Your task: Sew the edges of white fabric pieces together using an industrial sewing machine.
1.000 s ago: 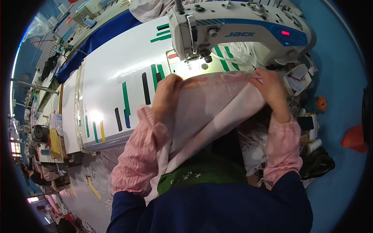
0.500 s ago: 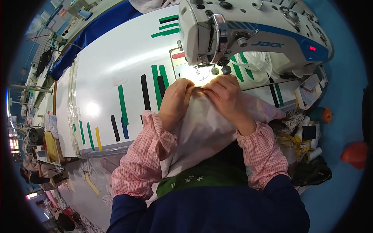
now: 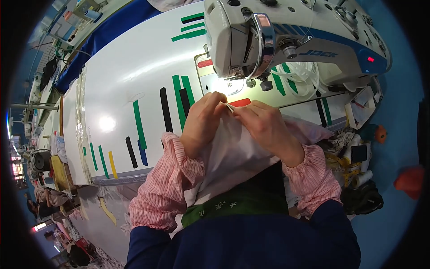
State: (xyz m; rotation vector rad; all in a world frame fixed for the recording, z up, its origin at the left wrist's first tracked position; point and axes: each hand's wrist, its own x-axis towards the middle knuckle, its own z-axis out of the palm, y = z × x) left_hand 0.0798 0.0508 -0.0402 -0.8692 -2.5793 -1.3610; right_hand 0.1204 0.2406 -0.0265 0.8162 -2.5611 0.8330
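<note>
A pale, whitish-pink fabric (image 3: 235, 154) hangs from my hands toward my lap, over the front edge of the sewing table. My left hand (image 3: 201, 122) pinches its top edge between thumb and fingers. Close beside it, my right hand (image 3: 268, 127) pinches the same edge, and a small fold stands up between the fingertips. Behind both hands stands a white and blue sewing machine (image 3: 286, 38). Its lamp lights the needle plate (image 3: 219, 87), and the fabric is in front of the needle area, apart from it. My fingers hide part of the fabric's edge.
Green, black, yellow and red tape strips mark the white tabletop (image 3: 112, 85). White cord (image 3: 307, 80) lies coiled under the machine arm. At the right are a small open box (image 3: 360, 107), a yellow measuring tape (image 3: 342, 168) and a thread spool (image 3: 360, 179). Blue cloth (image 3: 96, 40) runs along the far edge.
Both hands have drawn the fabric edge slightly back from the needle area, uncovering a red tape strip. The edge is now folded up between my fingertips. My view has shifted a little.
</note>
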